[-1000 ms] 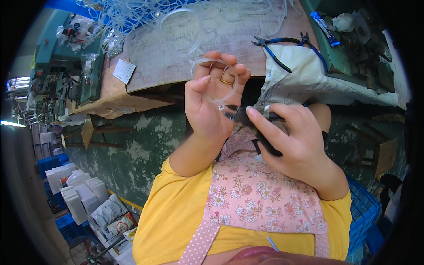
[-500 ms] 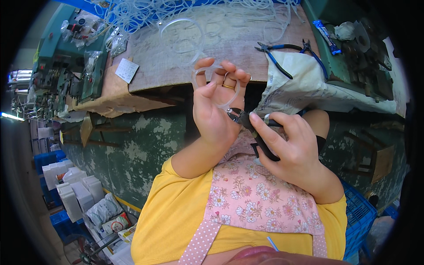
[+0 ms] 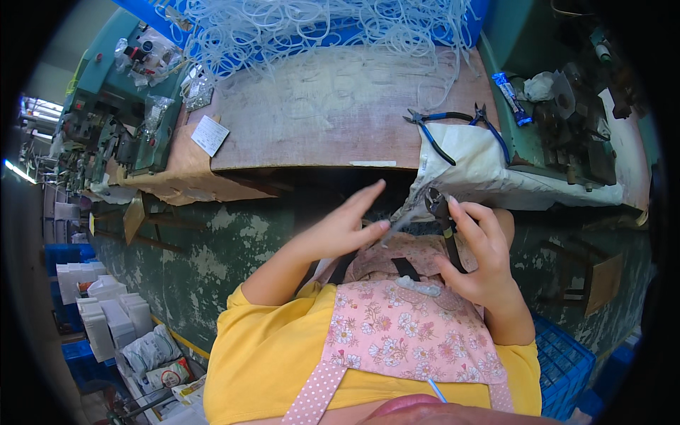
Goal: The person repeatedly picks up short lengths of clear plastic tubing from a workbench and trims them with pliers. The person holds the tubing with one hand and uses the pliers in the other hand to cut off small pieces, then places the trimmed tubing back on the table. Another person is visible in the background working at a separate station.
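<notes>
Gripping pliers [image 3: 448,230] in right hand [image 3: 482,251], with nose poking past fingertips probably for clearance, and with left hand's [image 3: 342,228] fingers kinda spread apart.

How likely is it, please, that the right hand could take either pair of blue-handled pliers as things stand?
Probably not: the right hand holds dark pliers, though the blue-handled pliers lie uncovered.

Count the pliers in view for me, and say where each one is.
3: the dark-handled pair in the right hand; the left blue-handled pair and right blue-handled pair, side by side at the white sheet. Clutter may hide more.
</notes>
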### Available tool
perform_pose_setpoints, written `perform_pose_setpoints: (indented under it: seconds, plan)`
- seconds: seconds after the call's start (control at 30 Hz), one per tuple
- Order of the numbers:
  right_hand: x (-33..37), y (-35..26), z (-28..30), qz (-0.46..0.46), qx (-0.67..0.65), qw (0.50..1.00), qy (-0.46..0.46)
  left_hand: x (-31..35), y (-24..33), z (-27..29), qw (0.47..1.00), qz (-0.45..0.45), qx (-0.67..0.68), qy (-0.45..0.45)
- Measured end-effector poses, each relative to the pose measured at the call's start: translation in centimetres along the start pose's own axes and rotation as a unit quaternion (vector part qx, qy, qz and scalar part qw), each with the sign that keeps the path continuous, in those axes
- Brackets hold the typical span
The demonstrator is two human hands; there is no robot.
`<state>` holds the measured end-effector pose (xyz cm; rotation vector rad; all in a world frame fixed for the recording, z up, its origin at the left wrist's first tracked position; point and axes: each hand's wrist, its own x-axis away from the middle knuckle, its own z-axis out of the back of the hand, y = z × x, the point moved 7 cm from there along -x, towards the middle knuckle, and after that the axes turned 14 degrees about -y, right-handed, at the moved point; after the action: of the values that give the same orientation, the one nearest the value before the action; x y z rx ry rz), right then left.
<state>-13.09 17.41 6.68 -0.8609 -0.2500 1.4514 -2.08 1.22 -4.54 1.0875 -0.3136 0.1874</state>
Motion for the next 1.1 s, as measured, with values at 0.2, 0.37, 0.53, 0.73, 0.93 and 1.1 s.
perform_pose_setpoints:
  seconds: [0.2,0.37,0.53,0.73,0.93,1.1]
  plan:
    - [0.2,0.8,-2.7,-0.007,-0.086,0.994,-0.073,-1.8,-1.4,12.5,0.826,-0.007,-0.468,0.314]
    - [1.2,1.7,-3.0,-0.029,-0.134,0.986,-0.098,-4.9,-4.2,14.3,0.816,0.056,-0.536,0.211]
    - [1.9,4.8,-4.2,-0.11,-0.319,0.939,-0.069,-2.0,-1.2,12.1,0.891,0.009,-0.338,0.302]
    - [-0.6,7.3,-5.7,-0.046,-0.557,0.829,-0.024,-0.8,4.1,7.8,0.904,-0.19,-0.193,0.331]
    - [-1.2,7.4,-5.2,-0.019,-0.615,0.786,0.051,-0.8,5.7,3.2,0.788,-0.241,-0.407,0.394]
    - [-0.4,4.7,-4.8,0.147,-0.3,0.938,0.092,-3.9,1.9,-0.4,0.82,-0.281,0.446,0.225]
